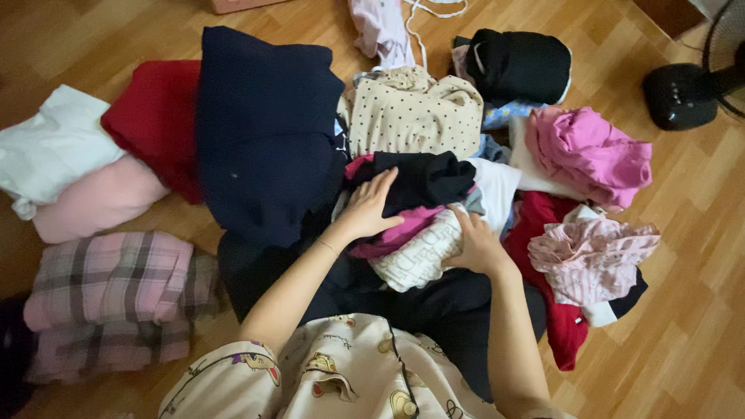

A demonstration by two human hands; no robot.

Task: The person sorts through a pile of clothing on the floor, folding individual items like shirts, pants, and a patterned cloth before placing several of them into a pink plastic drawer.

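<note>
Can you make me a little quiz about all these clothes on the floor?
1. True or false: the left hand rests on a black cloth garment.
2. Which folded item lies nearest the white folded cloth? A) pale pink folded cloth B) bright pink crumpled garment C) black standing fan
3. What pattern has the cream cloth garment?

Key: 1 true; 2 A; 3 small dark dots.

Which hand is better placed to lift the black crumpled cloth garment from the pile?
Probably the left hand: its fingers already rest on the black crumpled cloth garment. The right hand lies lower, on the white printed fabric.
</note>
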